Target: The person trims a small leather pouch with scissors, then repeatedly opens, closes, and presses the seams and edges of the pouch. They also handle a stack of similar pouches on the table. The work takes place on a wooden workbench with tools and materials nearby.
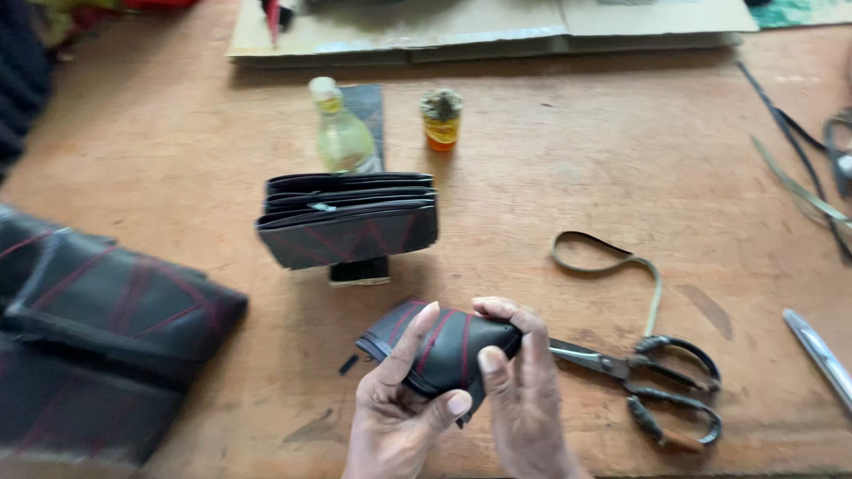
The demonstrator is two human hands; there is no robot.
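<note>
Both hands [461, 390] gripping black stitched pouch [435, 341], scissors [648, 381] beside

A leather-craft workshop: beyond the hands a scuffed wooden workbench [577, 160] carries stacked stitched black pieces [348, 220]; heavy scissors [648, 377] lie just right, cardboard sheets [479, 27] farther off.
</note>
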